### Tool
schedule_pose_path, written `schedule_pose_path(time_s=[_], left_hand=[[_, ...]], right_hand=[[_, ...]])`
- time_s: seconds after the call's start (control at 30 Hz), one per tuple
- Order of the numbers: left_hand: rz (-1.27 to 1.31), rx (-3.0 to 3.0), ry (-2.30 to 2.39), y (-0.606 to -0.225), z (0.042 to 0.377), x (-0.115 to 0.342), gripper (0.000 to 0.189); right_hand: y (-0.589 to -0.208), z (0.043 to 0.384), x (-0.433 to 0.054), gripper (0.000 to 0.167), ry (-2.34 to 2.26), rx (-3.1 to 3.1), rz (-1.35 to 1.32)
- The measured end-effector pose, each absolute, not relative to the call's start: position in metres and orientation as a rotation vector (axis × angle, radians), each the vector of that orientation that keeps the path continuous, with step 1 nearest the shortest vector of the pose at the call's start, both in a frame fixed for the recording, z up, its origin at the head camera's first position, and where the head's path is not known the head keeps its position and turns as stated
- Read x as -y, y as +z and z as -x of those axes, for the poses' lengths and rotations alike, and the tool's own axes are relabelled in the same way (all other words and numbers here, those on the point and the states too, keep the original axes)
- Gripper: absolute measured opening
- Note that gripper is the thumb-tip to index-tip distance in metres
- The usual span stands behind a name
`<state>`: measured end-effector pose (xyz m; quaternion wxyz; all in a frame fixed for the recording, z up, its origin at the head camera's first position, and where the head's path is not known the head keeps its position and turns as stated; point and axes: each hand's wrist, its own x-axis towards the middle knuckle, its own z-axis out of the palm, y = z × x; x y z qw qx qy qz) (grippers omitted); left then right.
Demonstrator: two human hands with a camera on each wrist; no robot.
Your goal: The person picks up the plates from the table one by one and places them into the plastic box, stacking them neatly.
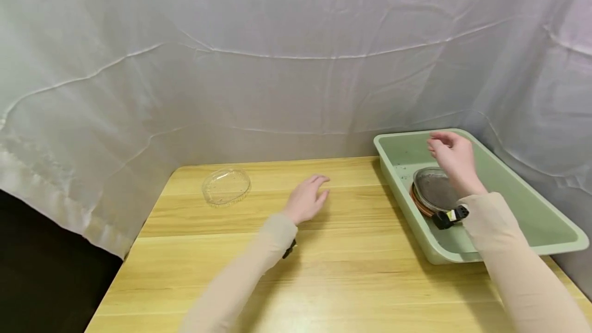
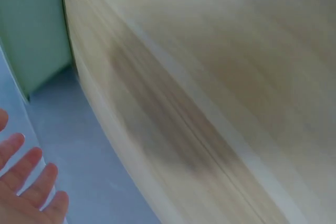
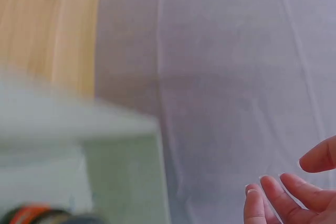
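My left hand (image 1: pixel 306 200) hovers above the middle of the wooden table with its fingers loosely spread, and nothing is in it. Left of it, a clear round dish with a ridged edge (image 1: pixel 226 187) lies near the table's back edge. Over the green tub (image 1: pixel 513 197) I hold my right hand (image 1: pixel 455 161), fingers loosely bent. The right wrist view shows its thumb apart from the fingertips (image 3: pixel 270 187), with nothing between them. Below that hand, a round, dark-looking glass dish (image 1: pixel 430 184) sits in the tub on something with a brownish-orange rim, partly hidden by my wrist.
The tub stands at the right end of the wooden table (image 1: pixel 351 281), its far rim close to the grey curtain (image 1: pixel 296 96). Curtain also hangs along the left and right sides. Water drops (image 1: pixel 401 167) show inside the tub.
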<state>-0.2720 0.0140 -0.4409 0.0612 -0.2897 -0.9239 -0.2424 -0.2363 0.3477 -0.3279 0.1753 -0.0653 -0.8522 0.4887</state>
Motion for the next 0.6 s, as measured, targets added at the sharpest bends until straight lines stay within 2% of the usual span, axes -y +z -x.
schedule_pose_path(time_s=[0.17, 0.33, 0.6], left_hand=[[0.707, 2.839, -0.749, -0.442, 0.283, 0.018, 0.044], [0.52, 2.907, -0.721, -0.441, 0.29, 0.049, 0.047], [0.342, 2.973, -0.692, -0.441, 0.295, 0.09, 0.052]], right_hand=[[-0.316, 0.233, -0.314, 0.034, 1.5, 2.348, 0.037], [-0.311, 0.228, -0.278, 0.039, 1.57, 2.326, -0.1], [-0.318, 0.22, -0.224, 0.035, 1.812, 2.307, -0.242]])
